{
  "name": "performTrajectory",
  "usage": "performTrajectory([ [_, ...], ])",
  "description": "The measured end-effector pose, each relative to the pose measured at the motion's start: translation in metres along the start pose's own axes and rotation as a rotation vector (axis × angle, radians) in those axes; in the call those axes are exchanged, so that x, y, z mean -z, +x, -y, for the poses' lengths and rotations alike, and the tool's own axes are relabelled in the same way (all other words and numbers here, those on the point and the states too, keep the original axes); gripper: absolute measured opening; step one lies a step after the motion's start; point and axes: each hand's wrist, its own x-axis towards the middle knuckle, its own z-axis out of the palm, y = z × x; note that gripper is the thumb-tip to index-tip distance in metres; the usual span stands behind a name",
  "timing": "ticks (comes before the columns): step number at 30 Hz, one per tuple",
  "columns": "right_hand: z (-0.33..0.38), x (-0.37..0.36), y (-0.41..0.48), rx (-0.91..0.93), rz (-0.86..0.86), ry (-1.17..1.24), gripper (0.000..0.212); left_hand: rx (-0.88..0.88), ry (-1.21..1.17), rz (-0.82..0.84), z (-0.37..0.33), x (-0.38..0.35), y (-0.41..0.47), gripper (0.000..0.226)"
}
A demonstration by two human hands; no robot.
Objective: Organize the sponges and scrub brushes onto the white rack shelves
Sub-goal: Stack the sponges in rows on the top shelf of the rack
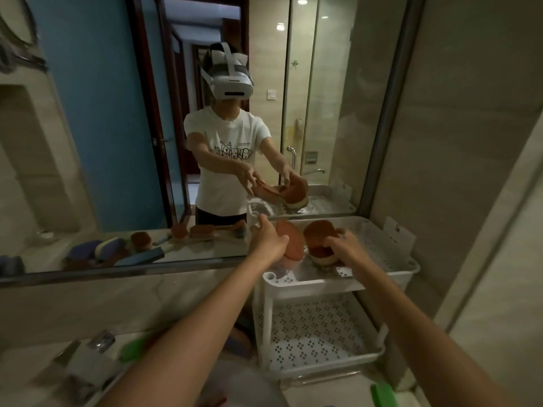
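A rust-brown oval sponge with a cream underside (318,245) sits on the top shelf of the white perforated plastic rack (382,259), under the right hand (342,245), whose fingers curl over it in a grip. Just left of it, the left hand (270,239) holds a flat reddish-brown oval scrub brush (291,242) tilted above the same shelf, fingers wrapped around its near edge. Below both hands the lower rack shelf (317,333) lies bare. Behind the hands a wall mirror (117,142) reflects more sponges on the counter.

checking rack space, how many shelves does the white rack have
2. The top shelf is where both hands work; the lower shelf sits directly beneath it. A further tier below could be hidden.
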Motion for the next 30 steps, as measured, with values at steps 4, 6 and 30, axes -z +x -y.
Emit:
performTrajectory([
  [4,-0.012,0.001,0.011,-0.003,0.028,-0.130,0.055,0.017,0.233,0.098,0.003,-0.015,0.002,0.066],
  [6,-0.015,0.003,0.013,0.044,0.025,-0.199,0.061,-0.026,0.366,0.122,0.004,-0.020,0.000,0.063],
  [30,-0.020,0.005,0.018,0.234,0.171,-0.476,0.060,-0.203,0.736,0.077,0.023,-0.031,0.003,0.054],
])
